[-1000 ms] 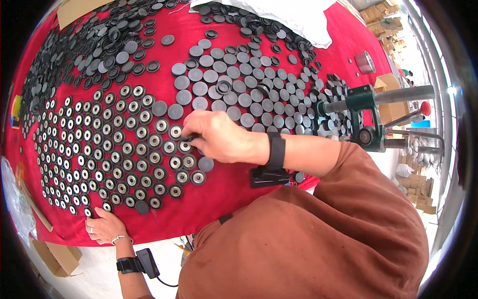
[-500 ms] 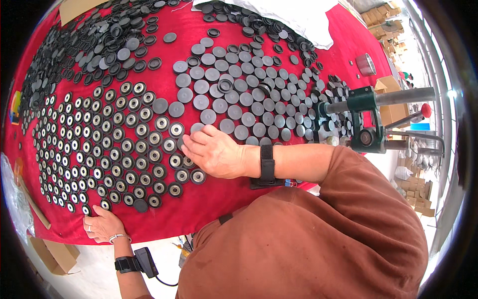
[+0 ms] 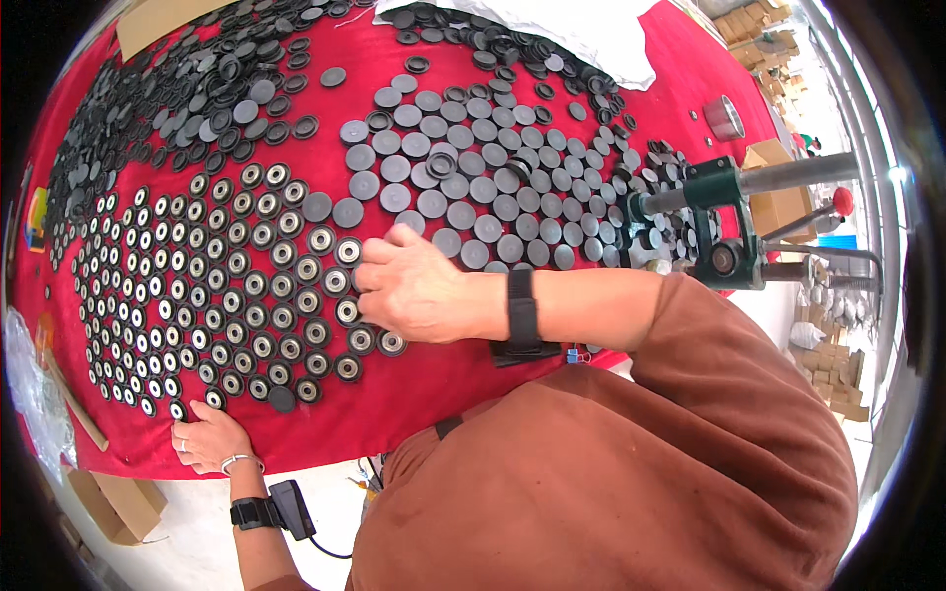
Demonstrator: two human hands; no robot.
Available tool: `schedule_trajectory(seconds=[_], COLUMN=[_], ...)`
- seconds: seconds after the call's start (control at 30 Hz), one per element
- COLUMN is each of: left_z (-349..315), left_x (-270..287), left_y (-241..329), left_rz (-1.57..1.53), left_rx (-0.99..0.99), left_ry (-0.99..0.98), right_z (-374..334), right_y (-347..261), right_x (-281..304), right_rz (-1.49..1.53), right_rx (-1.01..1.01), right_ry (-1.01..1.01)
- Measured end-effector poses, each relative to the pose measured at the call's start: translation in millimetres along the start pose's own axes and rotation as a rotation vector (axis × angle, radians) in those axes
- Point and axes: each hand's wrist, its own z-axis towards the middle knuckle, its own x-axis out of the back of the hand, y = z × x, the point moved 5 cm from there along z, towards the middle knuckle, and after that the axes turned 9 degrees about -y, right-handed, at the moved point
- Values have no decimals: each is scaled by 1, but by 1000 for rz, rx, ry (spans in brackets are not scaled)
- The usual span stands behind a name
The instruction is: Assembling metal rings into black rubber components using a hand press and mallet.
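Note:
On the red cloth lie rows of round black pieces with shiny metal rings, like bearings in caps. Plain dark grey discs spread out to their right. My right hand is at the border between the two groups, its fingers bent down and drawn together; whatever is under the fingertips is hidden. At the near edge of the cloth rests my left hand, fingers stretched out, fingertips beside the nearest ringed pieces. It grips nothing that I can see.
A green hand press with a red-knobbed lever stands on the right. Heaps of loose black caps cover the far left. A metal cup and white sheeting lie farther back. Cardboard sits below the near left edge.
My right hand has shifted slightly up and left, covering the spot where a grey disc showed by its fingertips. My left hand stays at the cloth's edge. The view has moved a little.

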Motion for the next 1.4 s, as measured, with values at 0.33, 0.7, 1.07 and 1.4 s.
schedule_trajectory(seconds=[0.33,0.7,1.07,1.4], left_z=[1,9,9,8], left_x=[-6,-3,-12,-10], left_y=[-2,-1,-7,-3], left_rz=[10,123,58,105], left_rx=[4,49,15,14], left_ry=[0,-29,9,15], right_z=[-9,-49,-42,-60], right_y=[34,-6,7,57], right_x=[32,5,-18,32], right_rz=[-14,-142,-191,-220], right_rx=[-179,-94,-15,-277], right_ry=[273,-55,-59,-42])
